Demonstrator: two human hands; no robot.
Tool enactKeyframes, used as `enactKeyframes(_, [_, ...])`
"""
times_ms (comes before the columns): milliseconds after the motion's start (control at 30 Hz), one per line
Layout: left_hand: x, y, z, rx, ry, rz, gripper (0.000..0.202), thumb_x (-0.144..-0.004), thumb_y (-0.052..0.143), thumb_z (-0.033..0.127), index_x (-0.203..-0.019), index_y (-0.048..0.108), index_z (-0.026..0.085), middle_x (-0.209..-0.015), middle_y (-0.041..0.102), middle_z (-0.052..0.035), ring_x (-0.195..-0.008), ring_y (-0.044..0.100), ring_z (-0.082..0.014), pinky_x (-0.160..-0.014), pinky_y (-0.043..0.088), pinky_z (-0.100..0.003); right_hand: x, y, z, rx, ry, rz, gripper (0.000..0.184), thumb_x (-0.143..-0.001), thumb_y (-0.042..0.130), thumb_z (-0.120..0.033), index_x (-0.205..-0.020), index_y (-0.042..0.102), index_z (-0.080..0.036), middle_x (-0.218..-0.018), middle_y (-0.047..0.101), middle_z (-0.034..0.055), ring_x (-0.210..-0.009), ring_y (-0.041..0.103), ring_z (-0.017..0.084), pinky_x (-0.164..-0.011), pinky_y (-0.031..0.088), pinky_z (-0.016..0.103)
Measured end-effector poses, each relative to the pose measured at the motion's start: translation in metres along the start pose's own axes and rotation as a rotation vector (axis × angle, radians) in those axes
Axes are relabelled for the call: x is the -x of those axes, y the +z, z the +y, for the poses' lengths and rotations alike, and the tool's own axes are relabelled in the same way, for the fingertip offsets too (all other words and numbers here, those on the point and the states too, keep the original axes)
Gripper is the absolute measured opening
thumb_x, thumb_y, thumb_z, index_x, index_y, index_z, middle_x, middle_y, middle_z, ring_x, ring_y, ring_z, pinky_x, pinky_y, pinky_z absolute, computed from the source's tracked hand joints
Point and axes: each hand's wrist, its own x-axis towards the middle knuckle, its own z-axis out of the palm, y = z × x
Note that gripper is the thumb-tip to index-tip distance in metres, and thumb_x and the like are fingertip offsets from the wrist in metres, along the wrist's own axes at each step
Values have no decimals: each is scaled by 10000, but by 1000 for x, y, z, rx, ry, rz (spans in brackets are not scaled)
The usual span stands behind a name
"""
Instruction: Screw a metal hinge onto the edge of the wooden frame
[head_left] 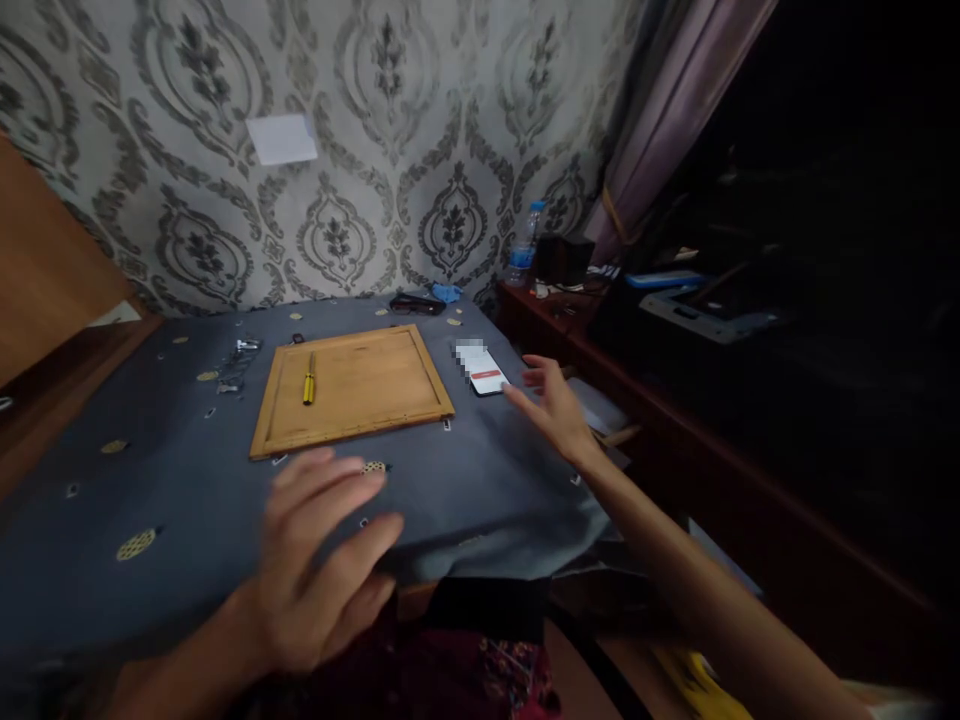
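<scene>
My left hand (319,560) hovers over the front of the table with its fingers apart, holding nothing. Beyond it lies a wooden panel with a raised frame (367,385), flat on the cloth. A screwdriver with a yellow and black handle (309,385) rests on that panel, towards its left side. My right hand (551,405) is at the table's right edge, fingers spread and nothing in them. Its thumb is close to a smartphone (486,372) with a lit screen; whether they touch I cannot tell. Small metal hardware pieces (238,365) lie left of the panel.
A dark cloth with pineapple prints (180,480) covers the table. Near the wall are a dark case-like object (417,304) and a crumpled blue item (447,292). On the right, a reddish-brown cabinet (517,310) bears a plastic bottle (523,250) and a black box (564,260).
</scene>
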Motion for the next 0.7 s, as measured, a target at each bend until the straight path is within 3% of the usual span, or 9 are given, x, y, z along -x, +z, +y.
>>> enactKeyframes(133, [-19, 70, -23, -46, 70, -38, 117, -1002, 564, 126, -1078, 650, 152, -1200, 690, -123, -1222, 623, -256, -1092, 503, -483, -9, 32, 33, 125, 137, -107, 938, -785, 720, -738, -1473, 474, -151, -1309, 640, 235, -1212, 628, 424, -1016, 523, 614])
enactKeyframes(233, [-18, 97, -46, -53, 77, -100, 119, -1002, 558, 116, -1066, 657, 132, -1176, 711, -140, -1195, 640, -260, -1093, 491, -489, -9, 42, 42, 193, 163, -138, 1014, -759, 707, -767, -1501, 443, -128, -1376, 606, 257, -1282, 577, 456, -1073, 466, 642])
enactKeyframes(433, [-24, 130, -87, 21, 91, -95, 111, -992, 563, 93, -1045, 657, 119, -1141, 724, -142, -1176, 635, -250, -1161, 423, -472, -1, 43, 43, 271, 164, -147, 1019, -773, 654, -824, -1515, 446, -158, -1386, 610, 220, -1287, 578, 434, -1070, 468, 613])
enactKeyframes(600, [-25, 141, -93, 167, -24, -126, 144, -971, 569, 81, -1080, 655, 118, -1117, 736, -123, -1165, 631, -237, -1148, 446, -457, 4, 39, 42, 205, 132, -93, 1035, -790, 472, -954, -1435, 520, -146, -1328, 641, 230, -1215, 626, 434, -1031, 499, 629])
enactKeyframes(700, [-26, 137, -94, 206, -76, -126, 163, -976, 552, 111, -1110, 643, 127, -1092, 738, -112, -1145, 634, -224, -1102, 495, -434, 2, 35, 43, 180, 157, -101, 1022, -796, 489, -941, -1446, 510, -152, -1288, 642, 246, -1190, 629, 456, -1012, 506, 657])
